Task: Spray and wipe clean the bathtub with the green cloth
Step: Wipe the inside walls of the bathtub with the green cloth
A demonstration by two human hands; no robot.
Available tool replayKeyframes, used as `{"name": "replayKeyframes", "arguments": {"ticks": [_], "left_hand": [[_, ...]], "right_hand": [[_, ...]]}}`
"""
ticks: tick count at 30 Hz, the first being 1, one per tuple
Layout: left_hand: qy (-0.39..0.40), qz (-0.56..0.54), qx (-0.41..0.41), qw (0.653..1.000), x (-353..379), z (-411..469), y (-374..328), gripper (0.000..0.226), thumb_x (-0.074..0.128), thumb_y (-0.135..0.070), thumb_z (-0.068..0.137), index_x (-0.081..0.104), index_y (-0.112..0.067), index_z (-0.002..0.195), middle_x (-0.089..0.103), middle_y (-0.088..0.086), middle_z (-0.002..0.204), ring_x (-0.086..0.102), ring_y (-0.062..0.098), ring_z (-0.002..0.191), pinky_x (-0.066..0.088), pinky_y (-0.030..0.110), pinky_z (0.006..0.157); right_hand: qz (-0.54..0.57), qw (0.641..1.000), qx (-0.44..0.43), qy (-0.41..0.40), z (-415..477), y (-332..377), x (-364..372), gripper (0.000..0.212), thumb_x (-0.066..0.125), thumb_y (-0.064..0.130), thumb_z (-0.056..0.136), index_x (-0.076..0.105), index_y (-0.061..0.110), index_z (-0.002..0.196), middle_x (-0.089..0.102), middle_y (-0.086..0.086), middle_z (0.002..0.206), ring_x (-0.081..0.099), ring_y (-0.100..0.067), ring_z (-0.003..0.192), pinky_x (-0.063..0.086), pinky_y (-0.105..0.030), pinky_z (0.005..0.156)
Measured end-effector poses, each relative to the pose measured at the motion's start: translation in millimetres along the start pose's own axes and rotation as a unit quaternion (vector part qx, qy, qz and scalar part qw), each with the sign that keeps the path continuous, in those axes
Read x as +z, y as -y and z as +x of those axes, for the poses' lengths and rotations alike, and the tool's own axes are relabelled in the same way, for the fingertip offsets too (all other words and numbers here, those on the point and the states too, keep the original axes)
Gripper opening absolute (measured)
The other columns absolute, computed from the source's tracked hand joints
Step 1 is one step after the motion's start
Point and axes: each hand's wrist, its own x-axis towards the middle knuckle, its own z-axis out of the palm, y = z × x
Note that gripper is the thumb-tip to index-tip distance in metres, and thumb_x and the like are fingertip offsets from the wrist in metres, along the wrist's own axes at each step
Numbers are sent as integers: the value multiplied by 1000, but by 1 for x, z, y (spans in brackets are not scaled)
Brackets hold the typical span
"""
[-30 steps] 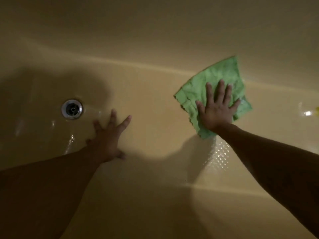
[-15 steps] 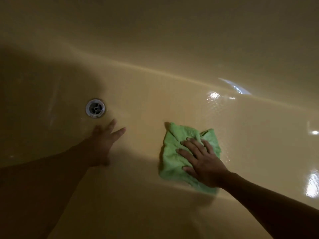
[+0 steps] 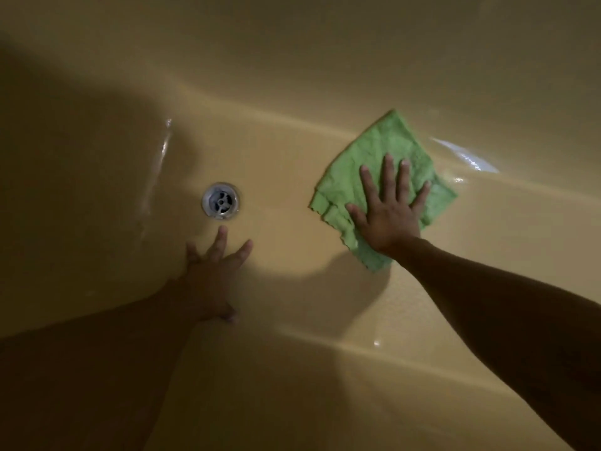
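The green cloth (image 3: 383, 151) lies spread flat on the floor of the yellow bathtub (image 3: 292, 141), reaching up to the curve of the far wall. My right hand (image 3: 388, 209) presses on the cloth's near half with straight, spread fingers. My left hand (image 3: 211, 271) rests flat on the tub floor just below the drain, fingers spread, holding nothing. No spray bottle is in view.
A round metal drain (image 3: 221, 200) sits in the tub floor left of the cloth. Wet glints show on the far wall at the right (image 3: 465, 156) and on the left slope (image 3: 162, 148). My own shadow darkens the left and near parts of the tub.
My right hand has pushed the cloth away from me and to the right, from a bunched lump near the middle to a spread sheet at the far wall. The left hand has stayed planted.
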Motion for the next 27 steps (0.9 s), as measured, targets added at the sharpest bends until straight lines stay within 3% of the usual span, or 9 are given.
{"name": "replayKeyframes", "arguments": {"ticks": [7, 9, 11, 13, 15, 17, 20, 23, 27], "left_hand": [[1, 27, -3, 1000, -4, 0, -1, 155, 96, -50, 61, -32, -53, 150, -55, -6, 146, -33, 53, 144, 5, 72, 121], [9, 41, 0, 999, -10, -6, 4, 151, 95, -41, 68, -28, -45, 155, -50, -5, 154, -37, 37, 139, 0, 65, 125], [24, 63, -11, 998, -13, -13, 15, 149, 94, -39, 70, -29, -45, 155, -48, -9, 154, -31, 37, 148, 11, 66, 124], [33, 86, -61, 994, -19, -23, 33, 150, 93, -48, 68, -29, -48, 153, -43, -11, 159, -17, 42, 156, 25, 75, 116], [34, 136, -126, 982, -26, -35, 58, 146, 88, -64, 66, -25, -44, 157, -34, -5, 166, -12, 39, 158, 24, 80, 112], [35, 200, -136, 970, -36, -45, 80, 140, 78, -76, 66, -20, -41, 160, -31, -2, 168, -13, 35, 158, 18, 77, 115], [18, 229, -125, 965, -38, -49, 91, 132, 74, -76, 71, -15, -40, 162, -29, -2, 169, -12, 34, 159, 13, 73, 118], [15, 226, -119, 967, -35, -46, 84, 130, 76, -70, 75, -14, -37, 162, -28, -1, 169, -14, 36, 158, 12, 75, 117], [19, 207, -78, 975, -35, -40, 95, 135, 81, -67, 72, -12, -33, 164, -28, 2, 169, -19, 38, 157, 7, 63, 123]], "right_hand": [[-24, 984, -177, 16, -15, 92, 7, 70, 13, 69, 101, 2, 37, 163, -17, -7, 170, -19, -33, 155, -5, -72, 116], [-24, 970, -242, 27, -40, 91, 15, 68, 16, 67, 103, 13, 35, 163, -7, -5, 171, -13, -30, 157, -2, -69, 119], [-16, 958, -284, 39, -69, 76, 23, 64, 21, 63, 105, 26, 32, 160, 3, -2, 172, -6, -26, 158, 5, -65, 122], [-15, 949, -311, 49, -97, 49, 30, 61, 25, 60, 106, 33, 28, 157, 12, -1, 171, 2, -24, 158, 14, -61, 122], [-22, 945, -321, 61, -113, 17, 30, 61, 28, 60, 105, 30, 29, 158, 15, 0, 171, 8, -23, 158, 21, -60, 120], [-36, 951, -299, 76, -112, -9, 25, 67, 25, 65, 103, 20, 33, 161, 14, 1, 171, 9, -25, 158, 25, -63, 117], [-15, 985, -158, 72, -89, -20, 15, 75, 17, 74, 99, 1, 38, 163, -1, 1, 172, -4, -26, 158, 16, -70, 118], [23, 999, -16, 41, -42, 9, 8, 80, 14, 78, 95, -8, 38, 161, -20, 0, 170, -18, -28, 156, -6, -68, 117], [35, 999, 38, 1, 29, 81, -6, 83, 6, 80, 95, -19, 34, 159, -31, -8, 165, -28, -34, 152, -11, -74, 114]]}}
